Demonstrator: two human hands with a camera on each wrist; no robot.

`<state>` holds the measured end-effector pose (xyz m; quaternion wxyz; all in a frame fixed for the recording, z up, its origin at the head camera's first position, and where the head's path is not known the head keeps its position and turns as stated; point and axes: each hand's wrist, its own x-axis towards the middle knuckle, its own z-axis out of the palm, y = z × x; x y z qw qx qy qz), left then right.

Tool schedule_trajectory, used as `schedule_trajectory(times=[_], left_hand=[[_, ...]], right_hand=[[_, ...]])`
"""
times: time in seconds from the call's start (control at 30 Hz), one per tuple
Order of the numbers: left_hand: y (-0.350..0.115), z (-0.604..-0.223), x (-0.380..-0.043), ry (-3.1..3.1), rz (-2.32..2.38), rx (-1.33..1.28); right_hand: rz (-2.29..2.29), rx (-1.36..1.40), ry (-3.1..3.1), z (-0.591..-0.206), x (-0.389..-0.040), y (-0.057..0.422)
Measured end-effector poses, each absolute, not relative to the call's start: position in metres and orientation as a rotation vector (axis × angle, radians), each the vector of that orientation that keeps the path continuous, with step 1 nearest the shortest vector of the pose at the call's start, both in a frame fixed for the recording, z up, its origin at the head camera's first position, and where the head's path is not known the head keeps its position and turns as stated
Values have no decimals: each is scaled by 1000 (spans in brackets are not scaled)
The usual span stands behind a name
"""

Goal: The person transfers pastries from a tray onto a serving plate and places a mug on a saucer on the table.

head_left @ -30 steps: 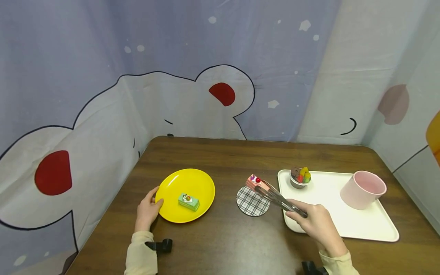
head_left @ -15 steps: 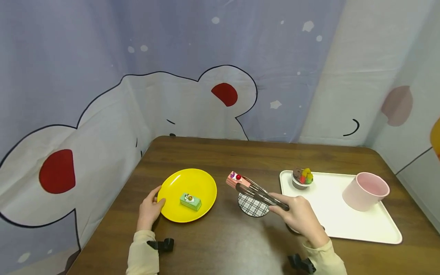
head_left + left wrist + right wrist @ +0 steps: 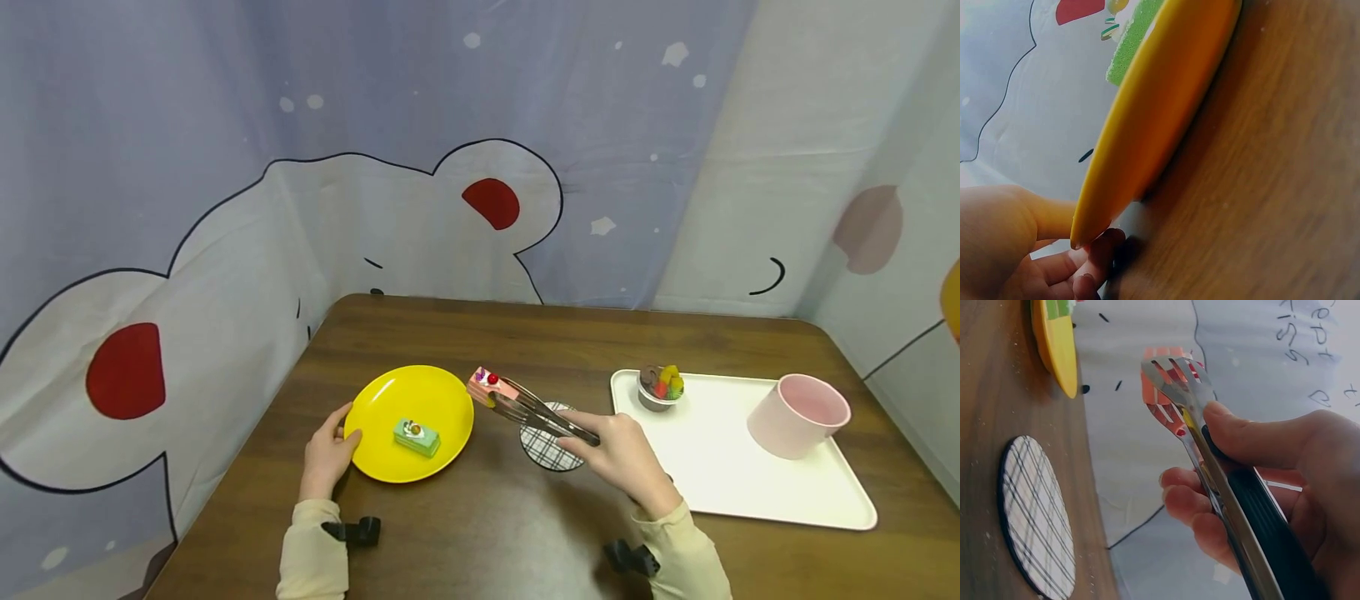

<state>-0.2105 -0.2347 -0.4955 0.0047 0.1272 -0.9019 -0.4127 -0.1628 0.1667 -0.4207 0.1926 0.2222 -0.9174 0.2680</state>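
My left hand (image 3: 328,454) pinches the left rim of a yellow plate (image 3: 442,400), thumb on top and fingers beneath, as the left wrist view shows. On the plate lies a small green toy cake (image 3: 416,437) with a white topping. In my right hand (image 3: 618,454) is a pair of metal tongs (image 3: 1210,469) with dark grips, squeezed between thumb and fingers. Their slotted tips clasp a pink toy cake slice (image 3: 487,385) topped with a red berry. The slice hangs in the air just off the plate's right rim.
Under the tongs lies a round plaid coaster (image 3: 551,454), partly hidden. To the right, a white tray (image 3: 750,492) bears a small cup of toy fruit (image 3: 658,390) and a pink mug (image 3: 787,421). A patterned curtain (image 3: 375,225) closes off the wooden table's far edge.
My right hand has carried the tongs and pink cake slice leftward, from over the coaster to near the plate. My left hand stays on the plate's rim.
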Motion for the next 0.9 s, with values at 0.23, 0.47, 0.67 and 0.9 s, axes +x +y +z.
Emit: schedule_trajectory(times=[0.23, 0.47, 0.67, 0.9], left_hand=[[-235, -495, -211, -2829, -1296, 396], [-236, -495, -213, -2832, -1299, 394], [-235, -496, -212, -2840, -1299, 406], [-234, -495, -211, -2838, -1294, 408]], right_hand=[[779, 597, -2613, -426, -170, 155], [780, 612, -2593, -432, -176, 143], [774, 631, -2611, -439, -180, 133], [734, 685, -2605, -449, -183, 118]])
